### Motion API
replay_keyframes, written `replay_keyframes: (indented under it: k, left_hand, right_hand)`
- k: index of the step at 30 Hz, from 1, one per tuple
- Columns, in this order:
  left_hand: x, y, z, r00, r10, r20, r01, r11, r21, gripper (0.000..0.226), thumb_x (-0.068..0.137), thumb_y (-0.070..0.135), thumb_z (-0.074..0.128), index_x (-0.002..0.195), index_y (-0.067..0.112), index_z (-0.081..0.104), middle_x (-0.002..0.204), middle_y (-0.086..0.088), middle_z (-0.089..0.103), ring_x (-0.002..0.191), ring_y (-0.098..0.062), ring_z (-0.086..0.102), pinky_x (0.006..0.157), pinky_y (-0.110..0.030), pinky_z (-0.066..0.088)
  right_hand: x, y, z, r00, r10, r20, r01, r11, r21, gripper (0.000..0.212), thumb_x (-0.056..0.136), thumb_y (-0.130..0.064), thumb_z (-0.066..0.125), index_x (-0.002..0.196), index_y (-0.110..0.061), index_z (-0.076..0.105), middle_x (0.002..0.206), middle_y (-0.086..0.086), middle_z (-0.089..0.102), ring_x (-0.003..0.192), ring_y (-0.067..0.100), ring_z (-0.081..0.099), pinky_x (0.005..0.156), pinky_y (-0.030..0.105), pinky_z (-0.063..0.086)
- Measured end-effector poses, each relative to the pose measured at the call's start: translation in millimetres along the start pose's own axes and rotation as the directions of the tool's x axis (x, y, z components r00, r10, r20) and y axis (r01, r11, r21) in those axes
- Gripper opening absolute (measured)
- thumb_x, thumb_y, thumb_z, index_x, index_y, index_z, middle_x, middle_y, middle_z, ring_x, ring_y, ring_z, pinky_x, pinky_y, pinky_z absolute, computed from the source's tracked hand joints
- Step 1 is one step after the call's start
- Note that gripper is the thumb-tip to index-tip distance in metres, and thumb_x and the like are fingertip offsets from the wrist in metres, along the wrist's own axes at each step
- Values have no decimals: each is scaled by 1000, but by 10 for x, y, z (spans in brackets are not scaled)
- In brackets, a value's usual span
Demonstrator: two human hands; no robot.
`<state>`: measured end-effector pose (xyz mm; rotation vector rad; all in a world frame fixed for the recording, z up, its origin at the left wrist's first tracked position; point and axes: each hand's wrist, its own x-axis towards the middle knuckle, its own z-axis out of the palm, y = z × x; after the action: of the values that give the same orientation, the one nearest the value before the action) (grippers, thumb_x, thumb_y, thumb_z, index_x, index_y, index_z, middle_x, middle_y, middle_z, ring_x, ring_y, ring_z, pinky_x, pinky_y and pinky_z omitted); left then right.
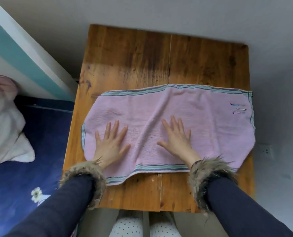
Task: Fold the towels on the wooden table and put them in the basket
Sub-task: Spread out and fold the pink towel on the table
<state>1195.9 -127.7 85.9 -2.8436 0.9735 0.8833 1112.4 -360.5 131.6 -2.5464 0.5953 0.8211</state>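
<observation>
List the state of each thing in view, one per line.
Towel: spread flat on the table, a crease down its middle, right end at the table edge.
Left hand: flat on the towel, fingers straight and spread.
Right hand: flat on the towel, fingers straight and spread.
Table: far half bare.
Pillow: lying on the blue bedding.

Single view, head-worn, wide-angle. Looks steeply down and slightly forward from above the near edge of the wooden table (pixel 142 53), close over it. Table fills centre frame, far edge toward the top, near edge low. Both forearms enter from the bottom corners. A bed (pixel 22 159) runs along the left; grey floor (pixel 275 48) shows far and right. Edges bow with lens distortion.
</observation>
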Motion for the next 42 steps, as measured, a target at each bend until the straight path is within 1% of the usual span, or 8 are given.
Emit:
replay_keyframes:
  k: [6,10,15,21,27,33,38,42]
  left_hand:
    - [201,-517,-103,996,21,-92,-19,1000,22,74,77,73,8,145,43,4,150,14,-20,143,-17,-14,107,-64,-6]
    - [237,-622,-275,972,106,-211,-108,994,-1,59,86,56,28,138,30,38,151,-2,31,139,-29,28,103,-68,12]
    - [410,-697,-540,775,-43,-630,-143,960,-241,39,85,12,44,123,12,52,119,-11,58,112,-23,48,93,-45,34]
    - [1105,-676,-1012,914,-75,-399,-65,943,-327,74,85,3,48,149,14,12,150,-7,26,140,-28,17,109,-48,19]
    - [1325,-631,-1142,906,123,-405,-194,971,-140,32,83,15,53,115,17,55,106,-2,60,111,-25,41,89,-38,20]
    - [1368,-1039,-1574,926,78,-370,-79,997,12,14,84,30,58,83,17,59,74,3,50,93,-27,48,93,-41,22]
    - [1434,-1181,-1579,821,-96,-563,152,987,54,20,87,8,45,103,9,58,101,-15,59,98,-35,46,91,-47,28]
    - [1126,-993,-1108,832,-107,-545,52,992,-116,48,84,7,51,131,11,43,131,-16,44,122,-33,37,100,-49,28]
  right_hand:
    - [47,80,203,998,54,29,-52,995,-83,99,77,-50,64,146,-39,-5,152,-5,-29,141,23,-25,107,68,6]
    - [49,11,128,995,92,31,-91,995,-25,88,81,-44,63,147,-37,5,155,-6,-23,143,22,-19,109,65,8]
    - [172,-285,84,986,101,-131,-99,995,22,71,89,-48,51,147,-26,17,158,1,-5,145,23,-8,111,61,5]
    - [549,-787,90,985,-95,-141,83,992,-94,85,83,-51,57,148,-32,4,156,-1,-17,143,23,-18,110,62,0]
    - [623,-842,79,998,-42,-45,38,996,-80,96,78,-54,62,147,-37,-3,155,-2,-23,142,23,-21,109,65,0]
    - [629,-871,55,999,-25,-20,24,998,-62,98,78,-51,64,146,-38,-5,154,-3,-24,141,22,-24,107,67,1]
    - [632,-867,65,1000,-19,-18,18,998,-62,99,77,-51,65,146,-39,-6,154,-3,-25,140,22,-26,106,68,1]
    - [629,-866,72,1000,-23,-10,23,998,-66,98,78,-52,63,146,-39,-7,153,-4,-26,140,23,-27,106,68,0]
